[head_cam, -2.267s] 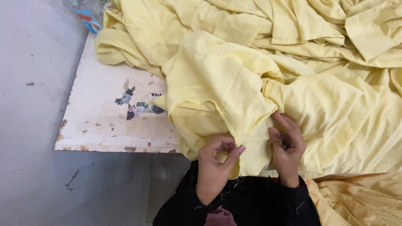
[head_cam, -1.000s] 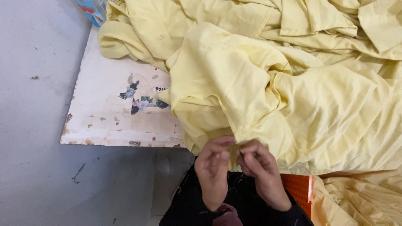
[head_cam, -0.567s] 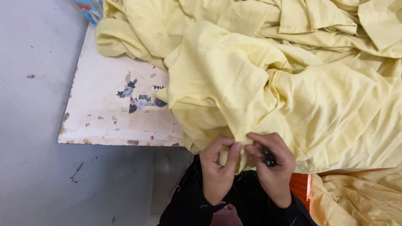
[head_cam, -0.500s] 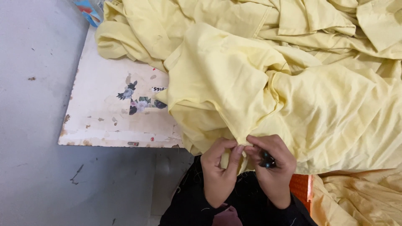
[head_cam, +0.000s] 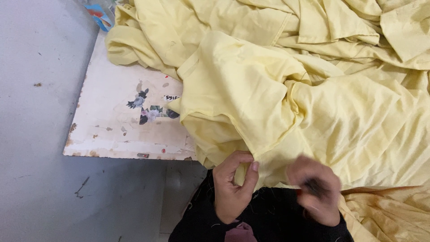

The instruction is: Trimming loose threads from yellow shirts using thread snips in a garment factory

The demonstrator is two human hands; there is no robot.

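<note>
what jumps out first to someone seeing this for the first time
A big rumpled heap of pale yellow fabric fills the upper right and spills over a worn white board with a small flower picture. At the bottom edge, the left hand pinches the fabric's hem, while the right hand, blurred, grips a small dark object beside it.

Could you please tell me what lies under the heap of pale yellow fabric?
A worn white board with a flower sticker pokes out beneath the pale yellow fabric; whatever else lies underneath is covered.
</note>
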